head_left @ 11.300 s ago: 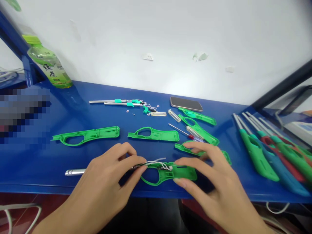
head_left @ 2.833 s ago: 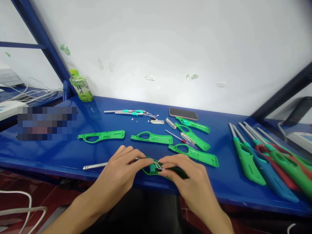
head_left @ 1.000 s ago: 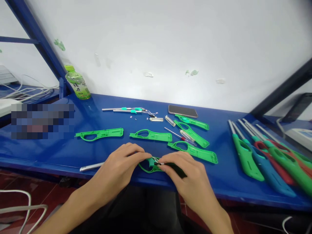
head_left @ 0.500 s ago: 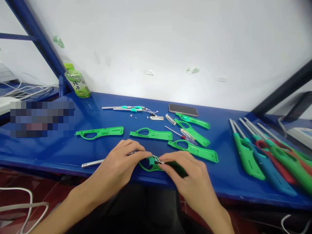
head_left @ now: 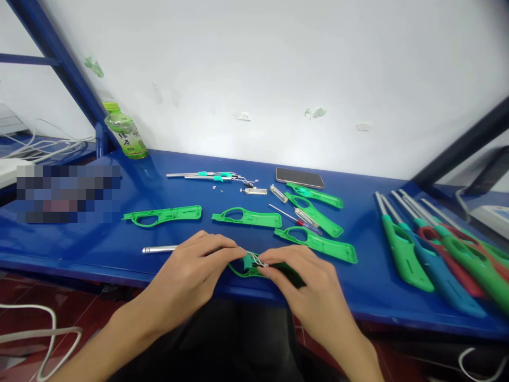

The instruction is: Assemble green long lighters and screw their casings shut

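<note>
Close to the table's front edge, both hands work over an opened green lighter shell (head_left: 241, 272). A silver lighter tube (head_left: 159, 249) sticks out to the left from beneath my left hand (head_left: 202, 262), whose fingers are closed round its inner end; the exact grip is hidden. My right hand (head_left: 304, 270) pinches thin white wires (head_left: 257, 258) and a small dark part at the shell, thumb and index finger together. A teal trigger piece (head_left: 248, 262) shows between the hands. The right end of the shell is partly covered by my right hand.
Beyond the hands lie green shell halves (head_left: 254, 219), a screwdriver (head_left: 304, 225), clear fuel tanks (head_left: 278, 193), tubes with wires (head_left: 207, 176) and a phone (head_left: 299, 178). Several assembled lighters (head_left: 407, 254) lie at right. A drink bottle (head_left: 126, 132) stands at back left.
The outer end of the silver tube has swung up and away from the table's front edge, so it lies closer to level. My right hand stays almost in place.
</note>
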### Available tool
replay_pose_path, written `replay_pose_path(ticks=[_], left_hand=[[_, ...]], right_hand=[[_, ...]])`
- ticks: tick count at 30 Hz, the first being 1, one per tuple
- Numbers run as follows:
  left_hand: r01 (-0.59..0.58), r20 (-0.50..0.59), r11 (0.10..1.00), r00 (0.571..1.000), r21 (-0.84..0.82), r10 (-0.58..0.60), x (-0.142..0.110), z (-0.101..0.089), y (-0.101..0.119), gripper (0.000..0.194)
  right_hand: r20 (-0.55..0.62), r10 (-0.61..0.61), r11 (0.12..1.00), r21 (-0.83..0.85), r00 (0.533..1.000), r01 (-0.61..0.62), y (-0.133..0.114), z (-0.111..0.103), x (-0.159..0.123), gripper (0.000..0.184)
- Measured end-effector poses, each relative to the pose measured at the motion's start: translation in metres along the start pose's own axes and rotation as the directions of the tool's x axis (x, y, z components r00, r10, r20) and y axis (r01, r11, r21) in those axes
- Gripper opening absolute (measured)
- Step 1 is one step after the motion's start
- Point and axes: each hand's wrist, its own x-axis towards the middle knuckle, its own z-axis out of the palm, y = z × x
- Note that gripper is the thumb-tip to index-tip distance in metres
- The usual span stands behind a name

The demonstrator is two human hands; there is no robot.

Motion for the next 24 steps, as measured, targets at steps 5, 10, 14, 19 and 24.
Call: replay_pose_path(ticks=[5, 10, 14, 19, 24], left_hand=[[-0.039, -0.039, 0.999, 0.999, -0.009, 0.038, 0.0010, 0.0012, -0.0023, 0.027], [-0.003, -0.003, 1.000, 1.000, 0.016, 0.003, -0.0020, 0.0028, -0.0035, 0.029], [0.051, 0.008, 0.998, 0.999, 0.027, -0.051, -0.0042, 0.0041, -0.0016, 0.028], [0.038, -0.009, 0.999, 0.999, 0.016, -0.038, -0.0048, 0.0060, -0.0010, 0.026], [0.044, 0.016, 0.999, 0.999, -0.006, -0.044, -0.0067, 0.0062, -0.0026, 0.028]], right_hand=[[-0.009, -0.011, 1.000, 0.001, 1.000, 0.011, -0.0003, 0.0002, 0.0005, 0.020], [-0.010, -0.014, 1.000, 0.002, 1.000, 0.014, -0.0005, -0.0002, 0.0011, 0.020], [-0.001, 0.012, 1.000, -0.008, 1.000, -0.012, -0.0004, -0.0004, 0.0018, 0.020], [0.002, 0.008, 1.000, -0.023, 1.000, -0.008, 0.0003, 0.0005, 0.0008, 0.019], [0.014, 0.023, 0.999, -0.026, 1.000, -0.022, -0.0003, 0.0003, 0.0006, 0.017]])
